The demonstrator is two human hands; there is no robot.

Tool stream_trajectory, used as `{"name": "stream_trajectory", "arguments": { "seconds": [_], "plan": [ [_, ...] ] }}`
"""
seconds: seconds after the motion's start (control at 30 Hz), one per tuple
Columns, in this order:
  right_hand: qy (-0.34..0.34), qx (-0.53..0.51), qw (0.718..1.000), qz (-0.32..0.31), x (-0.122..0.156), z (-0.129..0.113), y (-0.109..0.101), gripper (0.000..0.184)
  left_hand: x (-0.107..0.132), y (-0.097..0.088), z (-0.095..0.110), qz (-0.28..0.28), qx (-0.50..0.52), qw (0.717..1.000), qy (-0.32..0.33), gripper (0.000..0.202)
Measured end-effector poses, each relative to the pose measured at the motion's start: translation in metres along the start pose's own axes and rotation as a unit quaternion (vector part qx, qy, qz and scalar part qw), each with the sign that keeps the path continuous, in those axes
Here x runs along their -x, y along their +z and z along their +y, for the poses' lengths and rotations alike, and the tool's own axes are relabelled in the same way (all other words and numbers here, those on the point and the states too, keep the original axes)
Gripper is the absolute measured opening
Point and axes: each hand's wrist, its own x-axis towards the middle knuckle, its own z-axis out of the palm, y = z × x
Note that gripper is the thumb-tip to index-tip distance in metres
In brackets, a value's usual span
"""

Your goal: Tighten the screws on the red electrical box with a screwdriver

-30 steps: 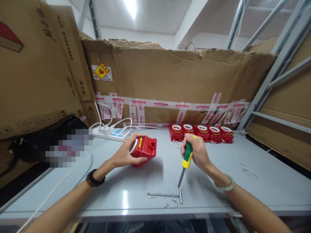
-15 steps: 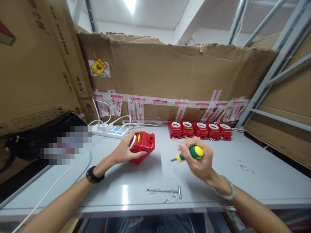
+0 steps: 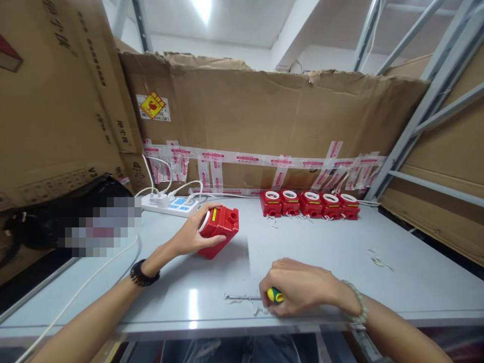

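My left hand (image 3: pixel 191 232) is closed on a red box (image 3: pixel 219 234) that has a white ring, a yellow label and a round side opening; it is tilted near the tabletop. In my right hand (image 3: pixel 293 287) is a screwdriver (image 3: pixel 275 295) with a green and yellow handle, its blade hidden. That hand is down by the table's front edge, over the crossbar end of a metal T-handle tool (image 3: pixel 242 297). Whether the fingers also touch the tool's crossbar is hidden. Bits of white string (image 3: pixel 259 309) lie around the shaft.
Several similar red boxes (image 3: pixel 310 204) with white rings stand in a row at the back right. A white power strip (image 3: pixel 170 204) with plugs and cords is at the back left, near a black bag (image 3: pixel 68 212). Scraps (image 3: pixel 378 262) lie to the right. Cardboard (image 3: pixel 245 116) walls the back.
My right hand has moved down and toward me with the screwdriver, from above the table to the T-handle tool, covering its crossbar. My left hand and the red box stay nearly still.
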Motion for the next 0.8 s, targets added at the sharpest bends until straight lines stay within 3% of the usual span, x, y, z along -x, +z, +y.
{"name": "stream_trajectory", "arguments": {
  "seconds": [0.17,0.3,0.4,0.53,0.8],
  "plan": [
    [0.021,0.01,1.0,0.018,-0.002,0.002,0.0,0.011,0.0,-0.001,0.001,-0.006,-0.001,1.0,0.002,0.062],
    [0.026,-0.117,0.991,0.061,0.0,0.0,-0.012,0.009,0.0,-0.001,0.004,0.0,-0.007,1.0,0.016,0.062],
    [0.044,-0.236,0.965,0.105,-0.001,0.004,-0.021,0.011,0.0,0.0,0.006,0.005,-0.017,0.999,0.035,0.061],
    [0.124,-0.334,0.922,0.155,-0.007,0.017,-0.025,0.005,0.001,0.001,0.008,0.002,-0.027,0.998,0.064,0.065],
    [0.19,-0.496,0.833,0.152,-0.018,0.034,-0.023,0.007,0.003,0.0,0.012,-0.009,-0.031,0.997,0.072,0.065]
  ]
}}
